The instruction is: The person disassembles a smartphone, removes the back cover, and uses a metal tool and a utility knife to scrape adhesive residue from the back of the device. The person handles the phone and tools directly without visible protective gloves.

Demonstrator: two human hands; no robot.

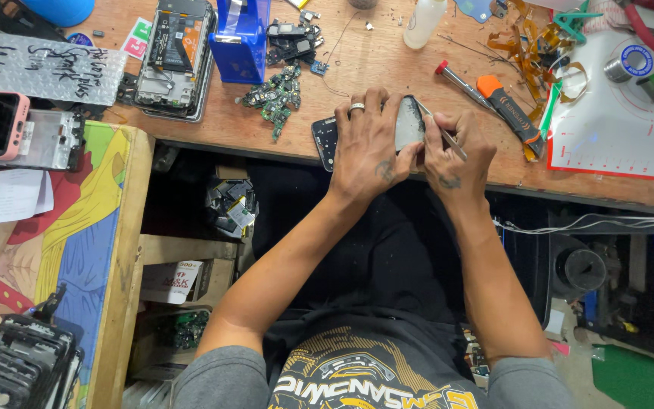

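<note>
Gripping an opened phone (406,125) at the bench edge, left hand (369,148) clasped on it, right hand (456,151) pinching a thin metal tool (448,136)

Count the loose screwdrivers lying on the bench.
2. A thin red-capped screwdriver lies right of the left hand; an orange-and-black screwdriver lies beside it, above the right hand. More may hide in the top-right clutter.

Wooden table (387,57) across the upper field, its worn top evenly lit and its front edge running left to right. At left, a lower side surface (77,227) with a bright, multicoloured cover. Beneath the table — dark recess with wooden shelving (183,250), boxes and cables (592,223); green floor patch (637,379) at lower right.
</note>
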